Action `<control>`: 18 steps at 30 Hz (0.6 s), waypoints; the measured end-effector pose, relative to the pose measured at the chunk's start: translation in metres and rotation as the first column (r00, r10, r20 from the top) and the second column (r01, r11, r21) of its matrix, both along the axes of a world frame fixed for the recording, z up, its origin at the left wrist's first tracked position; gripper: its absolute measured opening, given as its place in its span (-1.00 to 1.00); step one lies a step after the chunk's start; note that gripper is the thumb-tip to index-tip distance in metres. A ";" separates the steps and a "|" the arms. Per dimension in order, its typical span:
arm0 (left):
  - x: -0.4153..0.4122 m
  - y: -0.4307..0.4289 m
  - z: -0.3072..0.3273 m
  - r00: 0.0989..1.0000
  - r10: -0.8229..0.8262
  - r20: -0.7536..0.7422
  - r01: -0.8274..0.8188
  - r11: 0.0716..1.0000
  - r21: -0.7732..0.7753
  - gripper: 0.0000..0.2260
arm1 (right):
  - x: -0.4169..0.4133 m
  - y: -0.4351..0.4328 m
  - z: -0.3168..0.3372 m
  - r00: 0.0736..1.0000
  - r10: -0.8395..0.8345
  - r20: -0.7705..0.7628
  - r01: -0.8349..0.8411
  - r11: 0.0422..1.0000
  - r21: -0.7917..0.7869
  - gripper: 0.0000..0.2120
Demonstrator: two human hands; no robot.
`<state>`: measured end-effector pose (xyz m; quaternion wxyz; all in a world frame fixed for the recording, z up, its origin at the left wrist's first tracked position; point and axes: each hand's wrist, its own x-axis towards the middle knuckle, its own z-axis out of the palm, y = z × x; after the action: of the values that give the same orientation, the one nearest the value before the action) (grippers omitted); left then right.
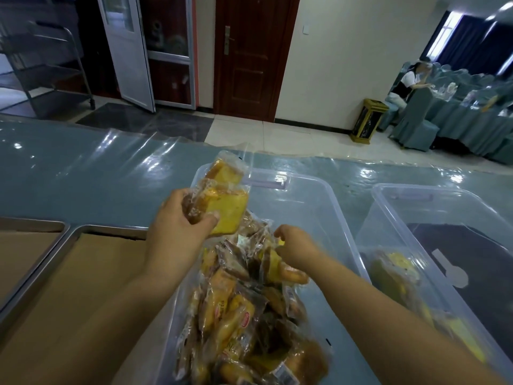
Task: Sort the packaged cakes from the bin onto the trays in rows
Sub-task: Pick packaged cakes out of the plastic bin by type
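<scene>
Here, at a blue counter (83, 176) under clear plastic sheeting, a person works over a clear bin (327, 195) of packaged cakes. The left hand (177, 220) is raised over the bin's far left corner, thumb and fingers closed round a clutch of wrapped yellow cakes (224, 201), with at least two packs visible, one behind the other. The right hand (295, 247) dips into the pile (244, 315) that fills the bin's near left side, fingers curled down onto a yellow pack. Motion blur hides whether it has a grip.

Two metal trays sit side by side left of the bin, both lined with brown paper and bare of cakes: the nearer tray (69, 234) just beside the bin, the farther tray (36, 222) at the frame's edge. A second bin (388, 195) stands right of the first, with a few cakes (394, 273) showing through its near wall.

Beyond the counter are a tiled floor, a brown door (249, 65), a steel cart (50, 79), a gold-trimmed waste bin (367, 120) and, at a draped table, a seated person (408, 84).
</scene>
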<state>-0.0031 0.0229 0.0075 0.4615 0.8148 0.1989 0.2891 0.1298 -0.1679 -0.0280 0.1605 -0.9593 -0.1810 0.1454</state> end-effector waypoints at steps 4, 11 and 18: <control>-0.001 0.003 0.001 1.000 -0.011 0.012 0.012 0.994 -0.112 -0.73 | 0.012 -0.003 -0.028 0.989 0.130 -0.073 -0.148 0.909 -0.389 -0.35; 0.001 0.004 0.000 0.998 -0.020 -0.051 0.012 0.988 -0.157 -0.74 | 0.023 -0.011 -0.057 0.964 0.138 -0.226 -0.213 0.910 -0.356 -0.05; -0.001 0.001 0.003 0.998 -0.012 -0.062 0.002 0.988 -0.156 -0.72 | 0.026 -0.012 -0.050 0.937 0.348 -0.006 -0.284 0.755 -0.591 -0.66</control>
<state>-0.0042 0.0241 0.0110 0.5183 0.7856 0.2323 0.2453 0.1563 -0.1800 -0.0782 -0.1782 -0.9235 -0.2952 0.1684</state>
